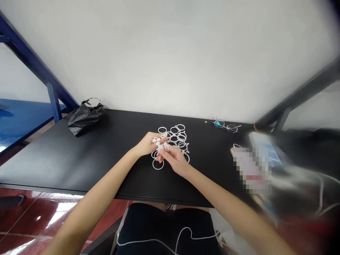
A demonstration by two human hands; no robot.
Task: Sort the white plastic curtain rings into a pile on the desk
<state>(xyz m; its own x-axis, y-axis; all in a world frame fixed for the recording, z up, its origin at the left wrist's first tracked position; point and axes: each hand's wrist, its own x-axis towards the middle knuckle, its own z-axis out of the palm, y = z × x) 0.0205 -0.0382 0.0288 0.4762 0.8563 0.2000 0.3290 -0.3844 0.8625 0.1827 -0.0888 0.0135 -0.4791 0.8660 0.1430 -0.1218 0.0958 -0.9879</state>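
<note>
Both hands meet over a loose pile of thin white plastic rings (pixel 158 169), some with small knobs or eyelets, that look like curtain rings. Several small white ring pieces (pixel 156 140) sit bunched at the fingers of my left hand (pixel 147 144), which is closed around them. Coming in from the right, my right hand (pixel 176 161) pinches white pieces against the left fingers. The fingers overlap, so how the held pieces join is partly hidden. More rings spread over the dark table just behind and beside the hands.
A black plastic bag (pixel 86 118) lies at the back left of the black table (pixel 106 141). Eyeglasses (pixel 225 126) rest near the wall at the back right. To the right is a phone-like object (pixel 252 170), partly blurred out. A white cable (pixel 148 241) crosses my lap.
</note>
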